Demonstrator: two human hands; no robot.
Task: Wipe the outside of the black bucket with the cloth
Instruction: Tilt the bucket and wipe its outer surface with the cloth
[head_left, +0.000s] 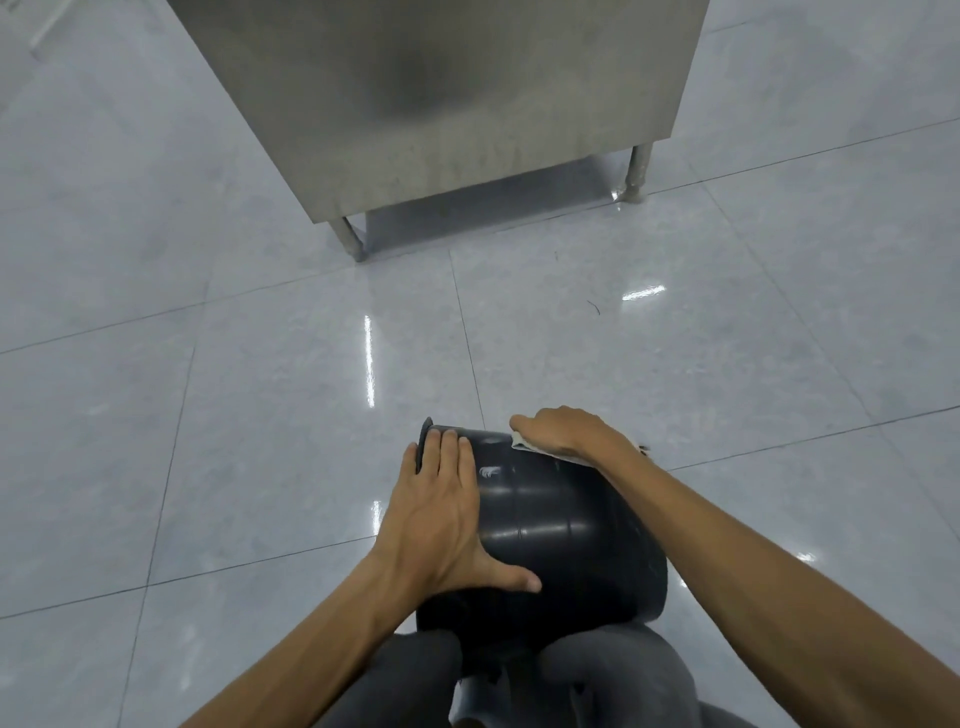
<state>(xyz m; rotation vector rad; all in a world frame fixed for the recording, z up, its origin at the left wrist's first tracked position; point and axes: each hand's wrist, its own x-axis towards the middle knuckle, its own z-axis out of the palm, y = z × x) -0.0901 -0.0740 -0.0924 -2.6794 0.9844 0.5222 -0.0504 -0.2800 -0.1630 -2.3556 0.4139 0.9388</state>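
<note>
The black bucket (561, 525) lies on its side across my lap, its rim pointing away from me at the upper left. My left hand (441, 514) rests flat on the bucket's left side, fingers reaching to the rim and thumb spread across the wall. My right hand (561, 431) presses a pale cloth (524, 444) against the far upper right of the bucket's outside. Only a small edge of the cloth shows under the palm.
A stainless steel cabinet (441, 104) on short legs stands ahead on the glossy grey tiled floor (260, 389). My knees in grey trousers (613, 670) are under the bucket at the bottom of the view.
</note>
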